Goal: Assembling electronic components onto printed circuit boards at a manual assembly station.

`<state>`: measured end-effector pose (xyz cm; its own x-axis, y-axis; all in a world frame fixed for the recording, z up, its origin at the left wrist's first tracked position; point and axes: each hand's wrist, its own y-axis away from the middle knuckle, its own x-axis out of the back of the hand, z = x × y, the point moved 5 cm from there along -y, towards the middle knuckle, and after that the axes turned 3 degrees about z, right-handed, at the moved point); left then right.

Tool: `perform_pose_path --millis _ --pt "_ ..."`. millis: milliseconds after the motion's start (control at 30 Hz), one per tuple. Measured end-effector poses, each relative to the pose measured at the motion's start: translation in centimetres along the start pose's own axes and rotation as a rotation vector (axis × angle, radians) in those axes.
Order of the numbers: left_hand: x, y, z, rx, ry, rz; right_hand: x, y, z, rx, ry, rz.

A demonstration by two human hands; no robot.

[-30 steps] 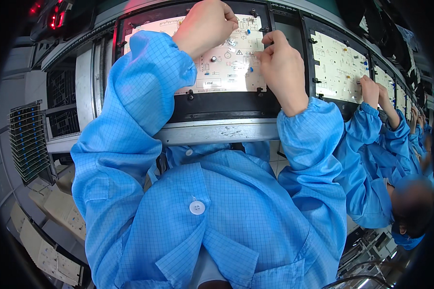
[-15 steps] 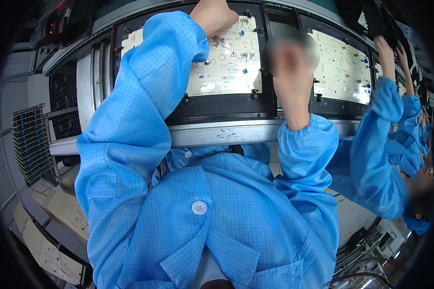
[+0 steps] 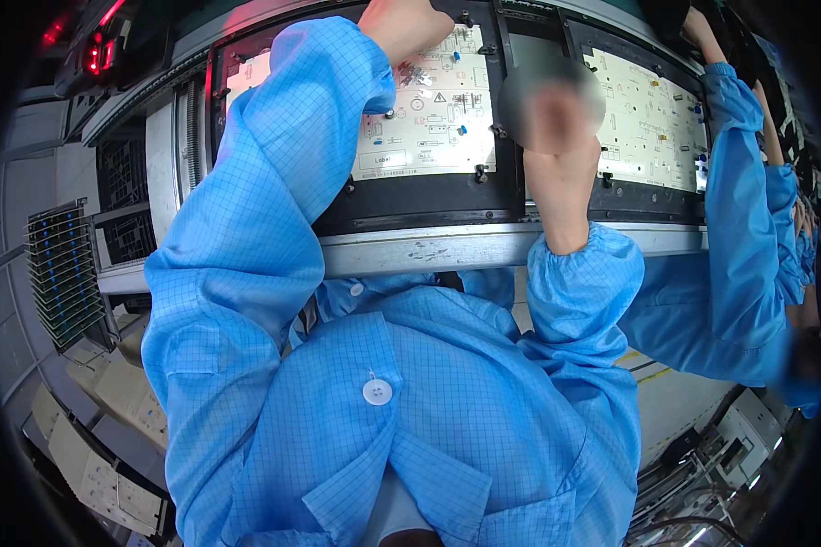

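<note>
My left hand (image 3: pixel 407 29) is over the upper part of a pale printed circuit board (image 3: pixel 429 162); the picture's top edge cuts it off and its fingers do not show. The board has several small blue and dark components and lies in a black frame (image 3: pixel 401 211) with dark clips round it. My right hand (image 3: pixel 564 182) is raised between this board and a second circuit board (image 3: pixel 643 123) on the right. A round blurred patch covers its fingers, so what they hold, if anything, is hidden.
A metal rail (image 3: pixel 429 248) runs along the near edge. On the left stand a stack of boards (image 3: pixel 59 273) and more pale boards (image 3: pixel 100 469). Red lights (image 3: pixel 96 59) glow at the upper left. A co-worker's blue sleeve (image 3: pixel 743 201) reaches in from the right.
My right hand has shifted slightly to the right; my left hand has barely moved. The co-worker's nearest arm has moved up and left at the hand. The red lights look brighter.
</note>
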<state>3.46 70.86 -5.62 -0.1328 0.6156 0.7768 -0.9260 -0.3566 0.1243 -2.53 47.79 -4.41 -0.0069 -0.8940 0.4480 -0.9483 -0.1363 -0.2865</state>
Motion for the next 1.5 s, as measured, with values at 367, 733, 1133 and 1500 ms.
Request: perform_pose_path --millis 367,733,1133,1500 --pt "1.1 2.0 3.0 0.06 0.006 0.0 1.1 1.2 -0.3 -0.004 0.011 0.036" --pt "1.3 3.4 2.8 -0.124 -0.046 -0.068 1.8 6.2 -0.8 0.066 -0.002 0.023" --pt "0.4 8.6 0.9 -0.558 -0.252 -0.098 1.5 7.2 -0.6 0.104 -0.037 0.031" --pt "-0.2 7.7 0.0 -0.111 0.217 -0.199 1.8 7.2 -0.4 0.091 -0.065 0.025"
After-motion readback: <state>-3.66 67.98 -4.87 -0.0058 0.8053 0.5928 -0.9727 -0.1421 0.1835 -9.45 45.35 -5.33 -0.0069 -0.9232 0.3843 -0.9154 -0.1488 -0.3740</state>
